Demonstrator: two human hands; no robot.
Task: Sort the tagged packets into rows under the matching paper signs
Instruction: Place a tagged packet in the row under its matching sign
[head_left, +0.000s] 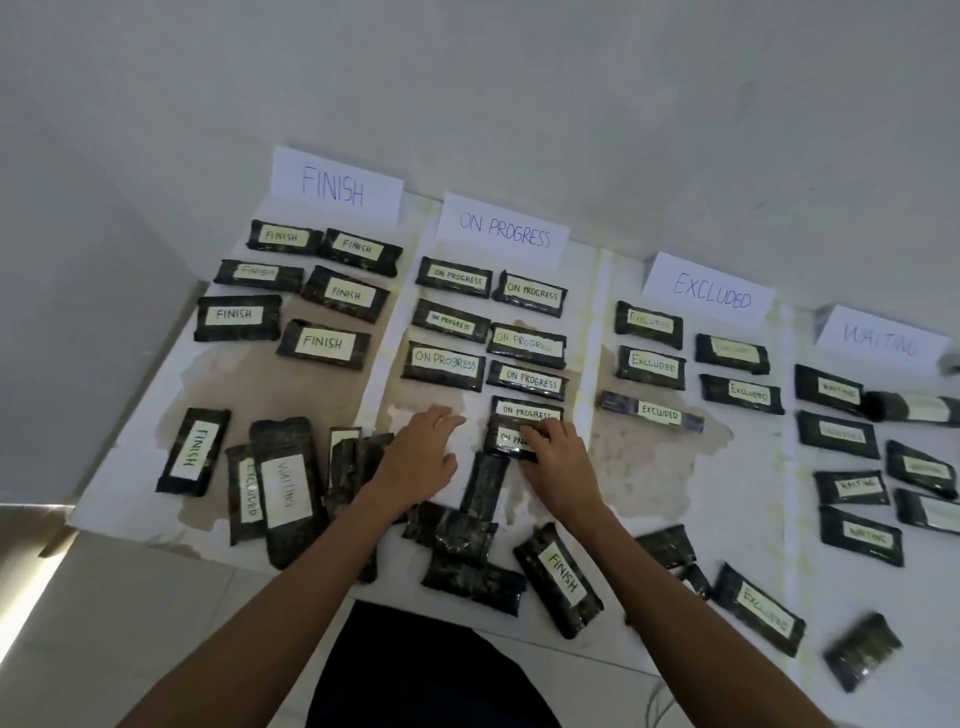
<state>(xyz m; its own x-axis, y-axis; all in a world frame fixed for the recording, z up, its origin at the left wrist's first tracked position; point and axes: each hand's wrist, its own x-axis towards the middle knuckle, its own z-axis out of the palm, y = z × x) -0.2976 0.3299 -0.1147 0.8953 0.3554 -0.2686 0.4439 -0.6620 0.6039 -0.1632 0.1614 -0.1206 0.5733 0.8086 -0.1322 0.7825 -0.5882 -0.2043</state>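
Head view: an ON PROGRESS packet (511, 440) is pinched by the right hand (558, 457) at 12 o'clock of the pile; the left hand (423, 457) is spread flat, empty, on the desk (675, 467).

My packets (526, 377) are dark, nearly black, each with a pale yellowish label. The 4 paper signs (336, 185) are white with blue lettering. The table (670, 467) is white, blotched brown.

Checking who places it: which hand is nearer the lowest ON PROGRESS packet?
Right. The right hand rests on the packet, fingers over its tag. The left hand lies apart, to its left, on the table.
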